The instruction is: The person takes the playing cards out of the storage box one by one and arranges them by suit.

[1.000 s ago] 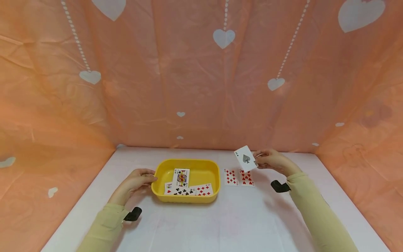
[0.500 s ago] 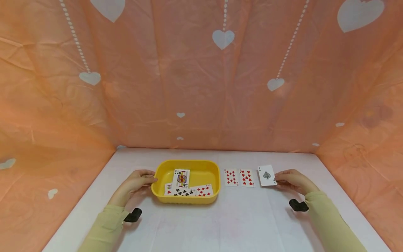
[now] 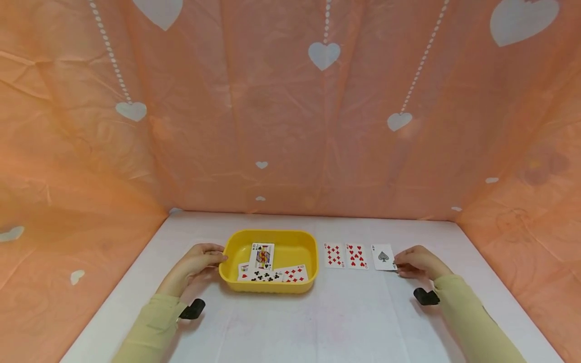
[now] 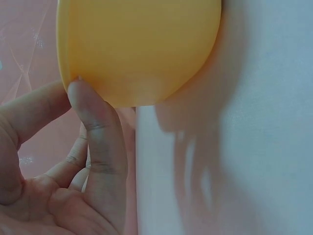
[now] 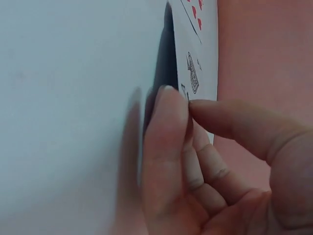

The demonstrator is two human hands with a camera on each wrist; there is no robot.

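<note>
My left hand pinches the left rim of a yellow plastic tray between thumb and fingers; the left wrist view shows the thumb against the tray's end wall. By its near right corner, my right hand pinches an ace of spades, face up. In the right wrist view the ace is tilted, its held edge raised over a dark shadow. Left of it lie a hearts card and a diamonds card, both face up in a row.
Inside the tray are a spades face card, a clubs card, a diamonds card and a partly covered hearts card. The white tabletop meets an orange cloth with pale hearts at the back and sides.
My right hand has carried the ace of spades rightward and down, from above the hearts card to the right end of the row. My left hand and the tray have stayed put.
</note>
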